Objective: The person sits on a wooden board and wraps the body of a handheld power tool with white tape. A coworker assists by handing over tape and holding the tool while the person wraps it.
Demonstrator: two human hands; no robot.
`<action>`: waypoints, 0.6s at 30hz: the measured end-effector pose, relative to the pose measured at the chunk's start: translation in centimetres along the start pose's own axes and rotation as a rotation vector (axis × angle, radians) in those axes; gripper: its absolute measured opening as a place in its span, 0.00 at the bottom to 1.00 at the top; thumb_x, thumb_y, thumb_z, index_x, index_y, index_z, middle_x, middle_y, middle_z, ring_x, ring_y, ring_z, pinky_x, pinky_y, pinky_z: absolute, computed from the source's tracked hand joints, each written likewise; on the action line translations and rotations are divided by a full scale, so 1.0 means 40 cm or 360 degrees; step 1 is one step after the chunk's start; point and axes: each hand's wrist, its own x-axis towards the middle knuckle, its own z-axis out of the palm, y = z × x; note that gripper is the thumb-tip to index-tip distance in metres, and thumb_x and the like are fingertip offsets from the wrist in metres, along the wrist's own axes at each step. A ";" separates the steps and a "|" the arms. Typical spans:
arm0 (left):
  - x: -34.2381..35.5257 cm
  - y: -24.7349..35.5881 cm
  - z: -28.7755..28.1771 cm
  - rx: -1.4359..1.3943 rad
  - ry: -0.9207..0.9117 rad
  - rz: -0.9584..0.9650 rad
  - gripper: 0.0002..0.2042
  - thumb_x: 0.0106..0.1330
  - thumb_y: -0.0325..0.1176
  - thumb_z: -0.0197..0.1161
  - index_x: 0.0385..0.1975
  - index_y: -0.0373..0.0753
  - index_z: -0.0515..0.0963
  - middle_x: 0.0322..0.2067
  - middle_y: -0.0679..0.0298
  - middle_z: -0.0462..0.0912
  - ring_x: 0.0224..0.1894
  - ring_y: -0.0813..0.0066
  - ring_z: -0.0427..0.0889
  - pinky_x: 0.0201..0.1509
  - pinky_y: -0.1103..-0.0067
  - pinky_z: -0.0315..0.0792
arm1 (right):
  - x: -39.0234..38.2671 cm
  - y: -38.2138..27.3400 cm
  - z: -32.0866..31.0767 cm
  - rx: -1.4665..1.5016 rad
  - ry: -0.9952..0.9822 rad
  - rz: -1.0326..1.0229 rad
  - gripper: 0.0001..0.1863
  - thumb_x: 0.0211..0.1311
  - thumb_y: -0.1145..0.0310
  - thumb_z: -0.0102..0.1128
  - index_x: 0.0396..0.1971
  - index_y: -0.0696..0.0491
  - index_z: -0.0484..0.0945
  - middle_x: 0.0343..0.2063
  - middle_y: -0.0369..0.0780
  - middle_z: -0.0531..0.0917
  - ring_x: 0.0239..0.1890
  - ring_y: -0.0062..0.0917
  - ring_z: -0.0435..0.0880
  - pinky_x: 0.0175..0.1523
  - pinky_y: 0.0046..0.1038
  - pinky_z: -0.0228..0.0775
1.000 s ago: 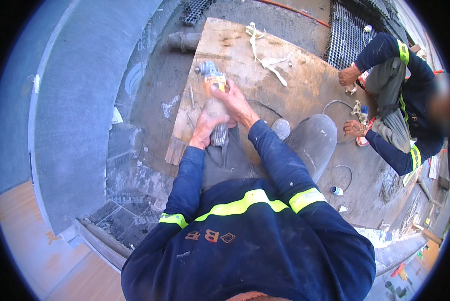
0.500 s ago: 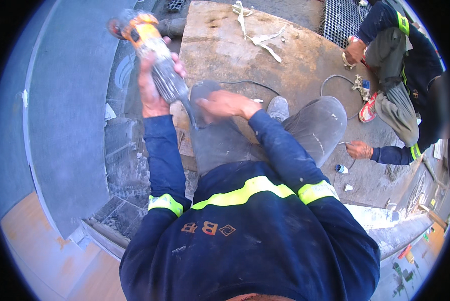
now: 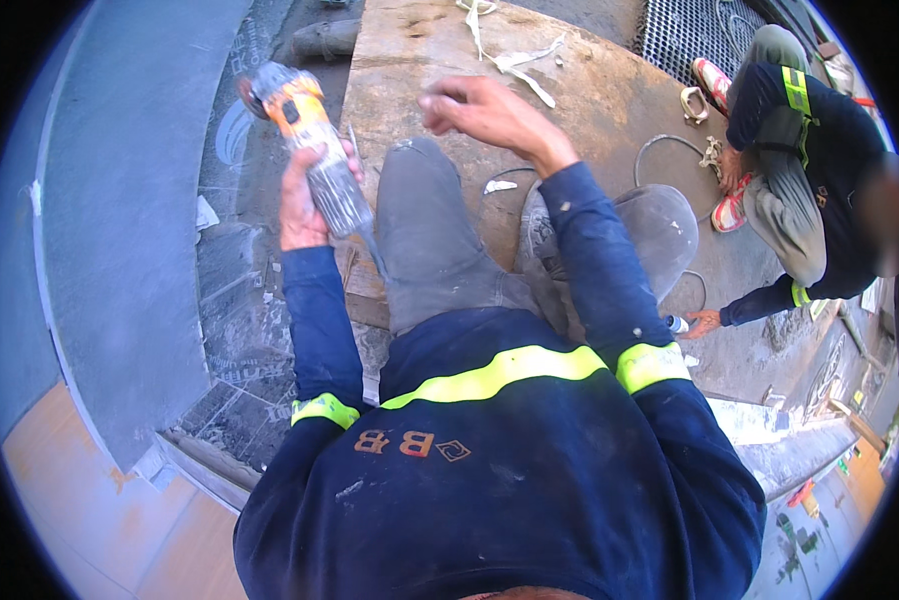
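An angle grinder with an orange gear head and a dusty grey body is gripped in my left hand. Its head points up and to the left, and its cord end comes down beside my left knee. My right hand is raised over the wooden board, away from the grinder. Its fingers are loosely bent and a little apart, with nothing visible in them.
At the right a crouching co-worker holds a small white-and-blue cylinder. A cable loops over the floor. Torn white strips lie on the board. A black grid mat is at the far right, a grey panel at the left.
My right hand has moved from beside the grinder's rear end up and to the right. The grinder has shifted slightly down. The co-worker has shifted and now holds the small cylinder.
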 end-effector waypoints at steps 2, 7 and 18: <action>-0.028 -0.080 0.025 0.0003 0.0131 -0.0171 0.24 0.65 0.35 0.69 0.57 0.31 0.72 0.40 0.52 0.84 0.35 0.61 0.86 0.39 0.68 0.86 | 0.019 0.035 0.043 0.0348 0.0051 0.0159 0.33 0.77 0.43 0.59 0.60 0.60 0.80 0.48 0.47 0.89 0.50 0.33 0.88 0.55 0.36 0.81; -0.042 -0.228 0.025 0.0295 0.0106 -0.0307 0.18 0.67 0.33 0.69 0.52 0.31 0.76 0.35 0.55 0.85 0.31 0.65 0.88 0.35 0.71 0.85 | 0.039 0.181 0.243 0.0989 -0.0104 0.0267 0.38 0.75 0.40 0.62 0.65 0.60 0.74 0.41 0.42 0.88 0.44 0.25 0.87 0.50 0.28 0.81; 0.021 -0.248 0.032 0.0570 0.0226 -0.0255 0.16 0.66 0.29 0.68 0.51 0.32 0.79 0.34 0.55 0.87 0.28 0.65 0.89 0.33 0.72 0.86 | 0.072 0.176 0.298 0.1507 0.0090 0.0311 0.26 0.64 0.52 0.76 0.51 0.58 0.83 0.35 0.37 0.86 0.32 0.22 0.83 0.30 0.30 0.76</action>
